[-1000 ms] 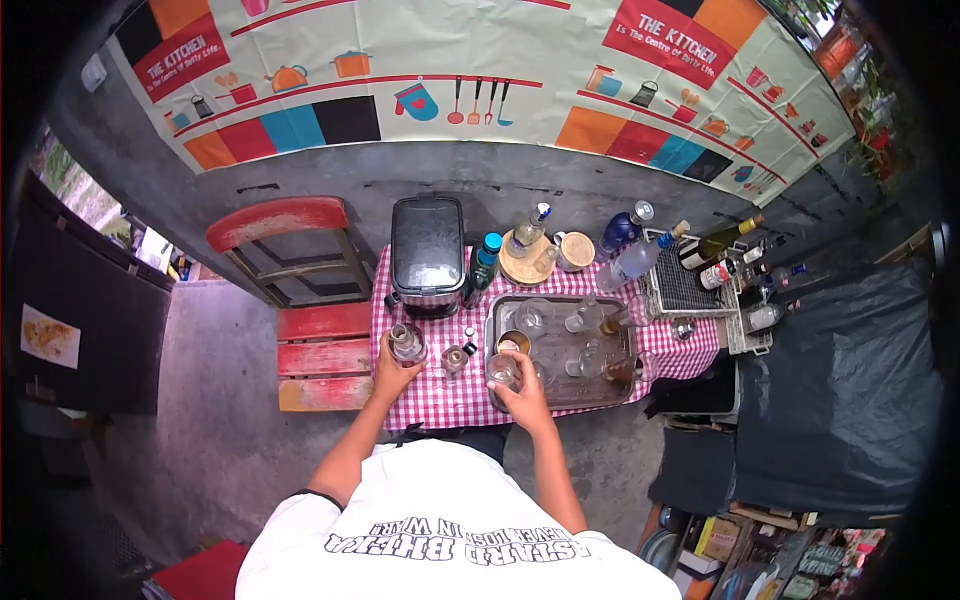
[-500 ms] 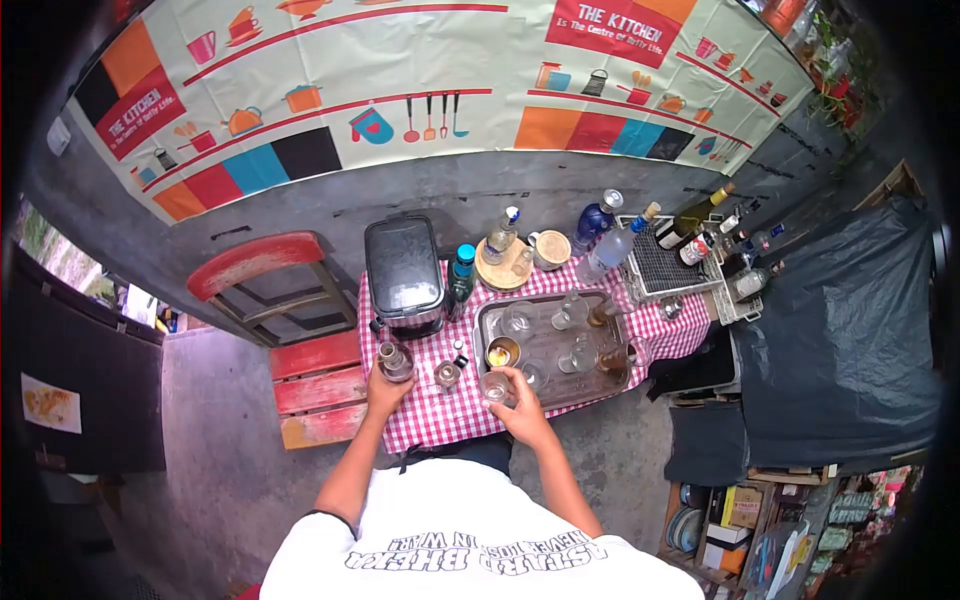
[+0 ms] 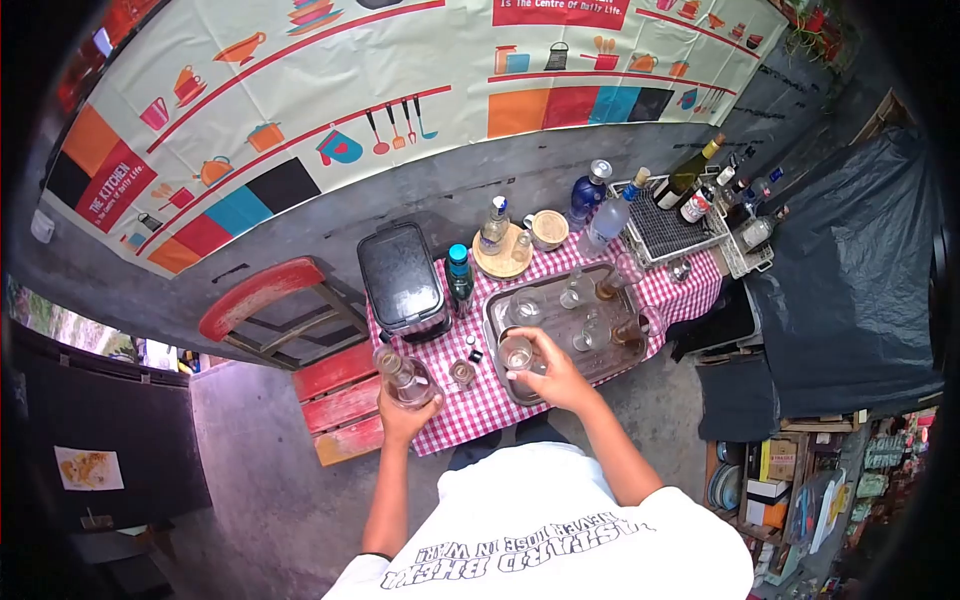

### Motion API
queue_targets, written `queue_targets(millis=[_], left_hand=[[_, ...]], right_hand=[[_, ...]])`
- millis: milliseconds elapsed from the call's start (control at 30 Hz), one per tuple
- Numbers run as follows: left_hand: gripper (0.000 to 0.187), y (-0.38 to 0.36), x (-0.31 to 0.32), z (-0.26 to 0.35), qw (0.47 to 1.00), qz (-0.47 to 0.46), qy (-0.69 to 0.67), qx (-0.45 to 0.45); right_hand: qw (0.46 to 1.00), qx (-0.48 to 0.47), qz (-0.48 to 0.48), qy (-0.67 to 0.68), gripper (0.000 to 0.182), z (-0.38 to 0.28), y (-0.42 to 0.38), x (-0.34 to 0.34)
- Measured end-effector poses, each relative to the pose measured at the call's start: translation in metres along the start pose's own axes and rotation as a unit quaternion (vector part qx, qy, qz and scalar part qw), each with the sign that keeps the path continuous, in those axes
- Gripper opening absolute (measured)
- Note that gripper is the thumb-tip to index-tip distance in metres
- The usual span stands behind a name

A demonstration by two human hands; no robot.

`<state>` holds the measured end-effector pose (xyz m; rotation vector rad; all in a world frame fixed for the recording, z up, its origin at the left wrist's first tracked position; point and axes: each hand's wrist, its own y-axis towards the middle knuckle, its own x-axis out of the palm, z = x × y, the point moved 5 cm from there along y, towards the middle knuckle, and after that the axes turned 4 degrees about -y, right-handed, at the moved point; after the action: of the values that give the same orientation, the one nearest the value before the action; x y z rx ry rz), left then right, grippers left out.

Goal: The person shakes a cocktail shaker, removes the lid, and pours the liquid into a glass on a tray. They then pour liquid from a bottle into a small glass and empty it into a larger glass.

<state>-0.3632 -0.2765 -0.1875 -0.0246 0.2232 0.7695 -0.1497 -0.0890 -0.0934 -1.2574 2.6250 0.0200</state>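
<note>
My left hand (image 3: 405,418) is wrapped round a clear glass bottle (image 3: 403,377), held above the left front of the checkered tablecloth (image 3: 455,425). Between the thumb and fingers of my right hand (image 3: 553,372) is a small clear glass (image 3: 516,353), raised over the left edge of the brown tray (image 3: 640,352). A small glass vessel (image 3: 462,374) stands on the cloth between my hands, with a small dark and white item (image 3: 472,350) just behind it. Several clear glasses stand in the tray, one of them a stemmed glass (image 3: 572,293).
A black lidded bin (image 3: 402,275) and a teal-capped bottle (image 3: 459,280) stand behind my left hand. Farther back are a round wooden board (image 3: 503,262), a blue bottle (image 3: 588,193) and a wire rack (image 3: 672,225) with bottles. A red chair (image 3: 335,390) is at left.
The view has turned and shifted. The bottle in my left hand is raised and tilted more. My right hand has lifted its glass over the tray's left edge, hiding the metal cup seen before.
</note>
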Motion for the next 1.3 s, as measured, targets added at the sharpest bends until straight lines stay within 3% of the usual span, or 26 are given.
queue_targets(millis=[67, 133, 200, 267, 400, 667, 1033, 1100, 1300], left_hand=[[0.075, 0.000, 0.012, 0.023, 0.997, 0.005, -0.062, 0.034], [0.076, 0.000, 0.023, 0.043, 0.998, 0.008, -0.055, 0.036], [0.081, -0.004, 0.031, 0.051, 0.995, 0.002, -0.033, 0.096], [0.085, -0.010, 0.038, 0.056, 0.997, -0.015, -0.036, 0.063], [0.084, -0.005, 0.051, 0.091, 0.996, -0.029, -0.041, 0.080], [0.084, -0.004, 0.062, 0.128, 0.984, -0.049, 0.108, 0.130], [0.081, 0.018, 0.057, 0.170, 0.958, -0.126, 0.214, 0.143], [0.080, 0.019, 0.058, 0.177, 0.942, -0.137, 0.244, 0.186], [0.080, 0.022, 0.058, 0.197, 0.925, -0.169, 0.299, 0.162]], right_hand=[[1.000, 0.005, -0.018, 0.004, 0.060, -0.014, 0.007, -0.008], [0.999, -0.029, -0.019, -0.011, 0.061, -0.021, 0.015, -0.017], [0.997, -0.073, -0.028, -0.023, 0.060, -0.033, 0.021, -0.027], [0.995, -0.087, -0.032, -0.023, 0.061, -0.039, 0.025, -0.039], [0.987, -0.142, -0.059, -0.053, 0.061, -0.074, 0.032, -0.060], [0.951, -0.229, -0.134, -0.162, 0.059, -0.107, 0.028, -0.077], [0.952, -0.216, -0.173, -0.134, 0.058, -0.102, 0.029, -0.097], [0.951, -0.221, -0.174, -0.129, 0.059, -0.094, 0.032, -0.100], [0.953, -0.236, -0.159, -0.104, 0.058, -0.080, 0.034, -0.108]])
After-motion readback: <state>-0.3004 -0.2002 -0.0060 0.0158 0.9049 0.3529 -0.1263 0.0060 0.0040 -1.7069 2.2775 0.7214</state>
